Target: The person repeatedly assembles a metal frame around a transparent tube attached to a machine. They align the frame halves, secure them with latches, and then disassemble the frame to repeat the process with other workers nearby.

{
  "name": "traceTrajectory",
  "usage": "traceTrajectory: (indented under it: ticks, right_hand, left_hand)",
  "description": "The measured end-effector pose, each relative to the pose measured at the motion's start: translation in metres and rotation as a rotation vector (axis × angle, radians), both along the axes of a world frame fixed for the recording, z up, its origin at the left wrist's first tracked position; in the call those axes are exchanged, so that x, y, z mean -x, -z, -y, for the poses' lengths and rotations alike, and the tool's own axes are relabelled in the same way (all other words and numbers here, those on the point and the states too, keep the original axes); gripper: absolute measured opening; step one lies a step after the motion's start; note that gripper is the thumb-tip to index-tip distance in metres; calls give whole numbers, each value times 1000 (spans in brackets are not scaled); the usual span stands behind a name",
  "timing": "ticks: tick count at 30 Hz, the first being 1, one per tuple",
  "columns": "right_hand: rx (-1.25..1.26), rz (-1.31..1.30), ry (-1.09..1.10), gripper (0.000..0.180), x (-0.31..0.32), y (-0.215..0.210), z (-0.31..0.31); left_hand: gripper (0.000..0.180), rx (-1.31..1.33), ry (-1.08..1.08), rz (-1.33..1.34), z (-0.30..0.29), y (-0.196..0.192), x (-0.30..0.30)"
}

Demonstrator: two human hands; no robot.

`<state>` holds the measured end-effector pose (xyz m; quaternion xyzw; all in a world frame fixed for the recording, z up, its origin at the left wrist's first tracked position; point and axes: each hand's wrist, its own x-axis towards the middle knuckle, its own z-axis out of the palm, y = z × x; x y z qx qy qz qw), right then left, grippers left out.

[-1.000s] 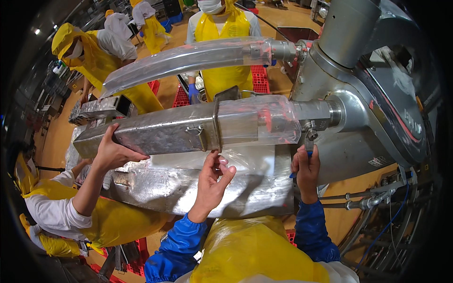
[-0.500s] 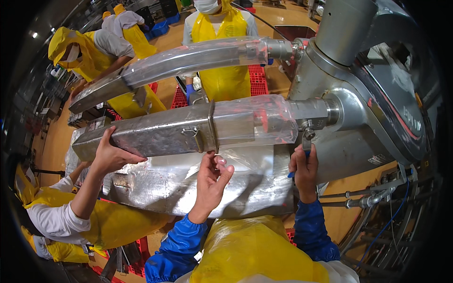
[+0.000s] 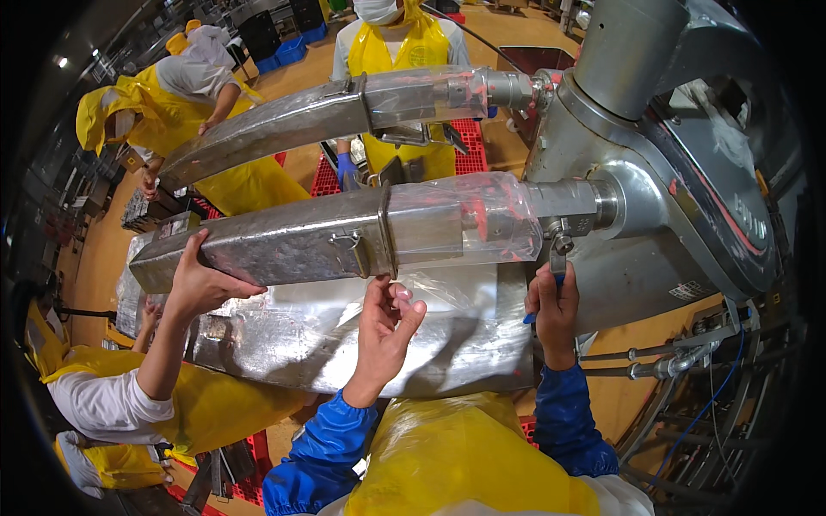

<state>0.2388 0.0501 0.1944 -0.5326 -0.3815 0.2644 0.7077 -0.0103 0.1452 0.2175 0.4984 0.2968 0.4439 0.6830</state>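
Note:
My right hand (image 3: 555, 314) is closed round the lever (image 3: 559, 261) of a valve on the nearer machine outlet. My left hand (image 3: 387, 335) has its thumb apart and its fingers curled, the fingertips at the underside of a long metal mold (image 3: 284, 236) near its collar; no object shows in it. Clear plastic film (image 3: 508, 215) covers the outlet and runs into that mold. A co-worker's hand (image 3: 194, 271) supports the mold's left end. Farther off, a second metal mold (image 3: 284, 125) sits over another film-covered outlet, steadied by a co-worker (image 3: 163, 99).
A big steel machine (image 3: 619, 198) fills the right side, with pipes (image 3: 675, 365) below it. A metal table (image 3: 344, 344) lies under the near mold. One person in a yellow apron (image 3: 409, 133) stands opposite; red grating (image 3: 469, 146) is on the floor.
The far mold has slid right toward the machine, over the clear film that stretched long before. Its co-worker has shifted along with it. My hands and the near mold stay put.

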Motion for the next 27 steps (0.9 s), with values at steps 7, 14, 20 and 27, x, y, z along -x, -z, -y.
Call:
traceTrajectory:
  ticks: [7, 14, 20, 27]
  right_hand:
    - [3, -44, 21, 19, 3, -3, -2]
    - [3, -43, 13, 18, 1, 0, -1]
    - [-1, -4, -1, 16, 1, 0, -1]
    - [1, -7, 4, 17, -1, 3, 0]
  left_hand:
    - [47, 4, -5, -8, -1, -3, 0]
    - [48, 3, -5, -7, 0, -1, 1]
    - [48, -3, -6, -1, -1, 1, 0]
    - [58, -72, 127, -130, -1, 16, -7]
